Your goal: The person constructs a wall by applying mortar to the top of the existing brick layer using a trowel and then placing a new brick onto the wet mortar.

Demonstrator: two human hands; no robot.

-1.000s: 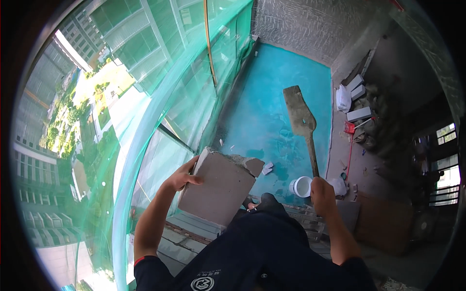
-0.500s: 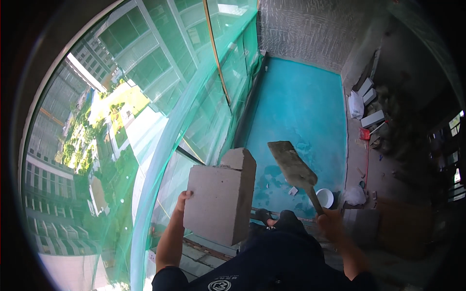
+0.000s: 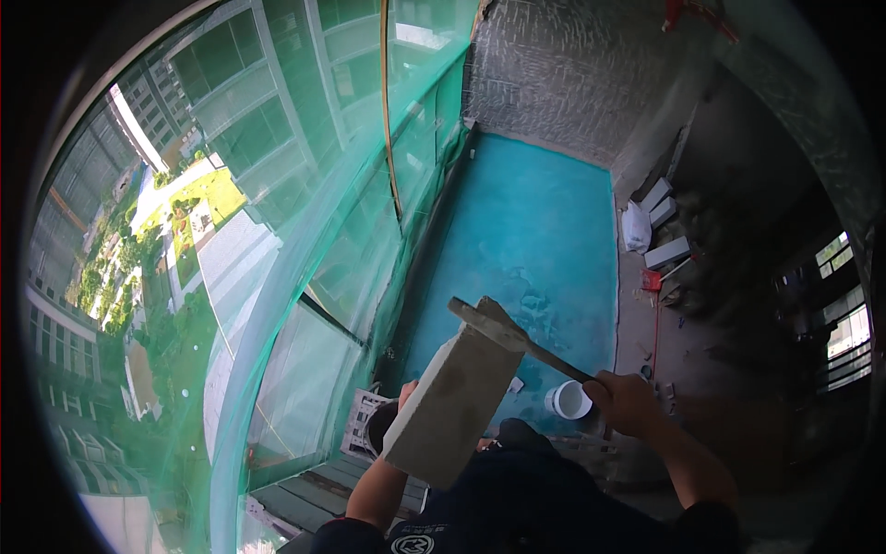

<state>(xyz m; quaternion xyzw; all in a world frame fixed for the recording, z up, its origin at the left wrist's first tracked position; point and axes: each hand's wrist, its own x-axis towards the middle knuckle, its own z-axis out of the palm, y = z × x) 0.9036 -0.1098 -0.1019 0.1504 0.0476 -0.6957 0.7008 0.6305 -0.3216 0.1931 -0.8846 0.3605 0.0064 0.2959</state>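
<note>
A grey building block (image 3: 454, 406) is held up tilted in front of my body by my left hand (image 3: 407, 395). The fingers grip its left side and are mostly hidden behind it. My right hand (image 3: 629, 403) is closed round the handle of a trowel (image 3: 544, 354). The trowel's blade, seen nearly edge-on, lies across the block's upper end. A lump of grey mortar (image 3: 494, 309) shows at that end. Below the trowel handle, a white bucket (image 3: 568, 401) stands on the blue floor.
Green netting (image 3: 305, 249) hangs along the open left side, high above the ground. The blue-coated floor (image 3: 526, 203) reaches a rough grey wall (image 3: 563, 83). At right lie loose grey blocks (image 3: 666, 253), a white bag (image 3: 636, 227) and a red dustpan (image 3: 651, 280).
The block has turned and tilted, its upper end now under the trowel. My right hand has swung the trowel leftward and turned its blade edge-on onto the block. The view has shifted.
</note>
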